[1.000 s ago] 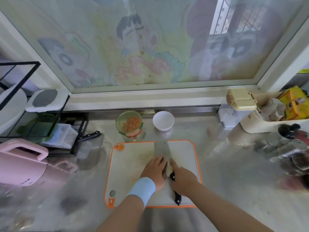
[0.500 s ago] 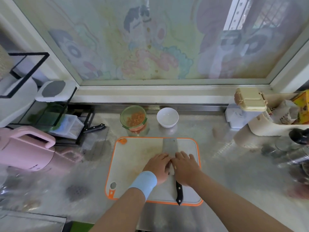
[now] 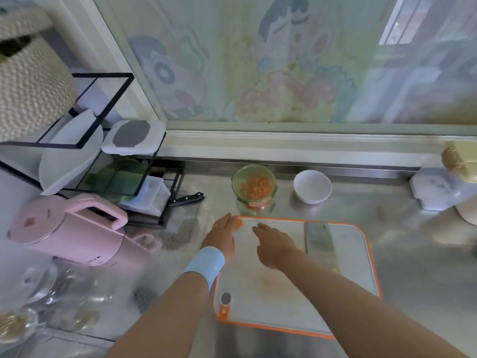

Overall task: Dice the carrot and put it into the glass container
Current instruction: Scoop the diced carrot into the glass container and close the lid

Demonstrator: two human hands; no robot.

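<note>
A person stands at a steel counter (image 3: 413, 267), seen from above. A white cutting board (image 3: 271, 285) with an orange rim lies at the counter's front edge. The cleaver (image 3: 318, 237) lies flat on the board's far right part, and no hand holds it. The left hand (image 3: 219, 237), with a pale blue wristband (image 3: 205, 263), rests at the board's far left corner, fingers loosely extended beside a small orange carrot piece (image 3: 238, 223); whether they touch it is unclear. The right hand (image 3: 273, 244) hovers over the board, fingers spread and empty. Just beyond the board's far edge stands the glass container (image 3: 254, 187), already holding diced carrot (image 3: 255, 188). Dicing looks nearly done; this seems the gathering step. Next, the leftover piece needs picking up and dropping into the container.
</note>
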